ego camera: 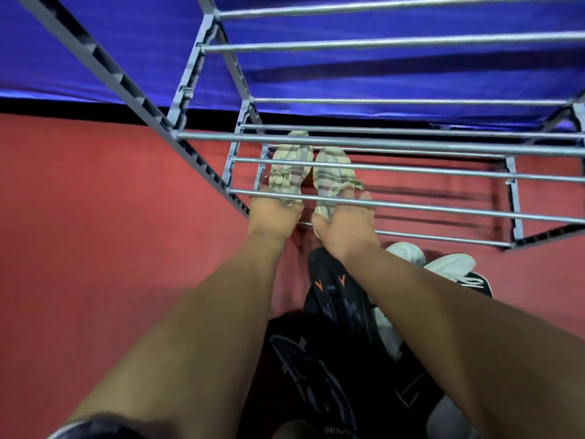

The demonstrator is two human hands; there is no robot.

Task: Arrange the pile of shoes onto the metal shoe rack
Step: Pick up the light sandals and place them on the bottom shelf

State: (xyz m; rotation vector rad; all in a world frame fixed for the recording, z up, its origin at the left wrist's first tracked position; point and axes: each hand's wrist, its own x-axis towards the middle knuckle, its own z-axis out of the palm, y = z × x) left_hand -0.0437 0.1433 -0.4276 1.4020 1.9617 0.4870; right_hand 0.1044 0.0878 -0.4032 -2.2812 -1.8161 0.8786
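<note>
I look down through the grey metal shoe rack (380,144), whose bars cross the upper half of the view. Two pale beige knit sneakers lie side by side on a lower shelf, toes pointing away. My left hand (273,217) grips the heel of the left sneaker (289,171). My right hand (345,224) grips the heel of the right sneaker (332,177). Both hands reach in under a front bar. Behind my arms lies the pile: a black shoe with orange marks (338,299), a black mesh shoe (313,375) and white shoes (443,264).
Red carpet (110,232) covers the floor around the rack. A blue cloth wall (380,77) with a black strip at its base stands behind the rack. The rack's left post (104,68) slants across the upper left. The shelf space right of the sneakers holds nothing.
</note>
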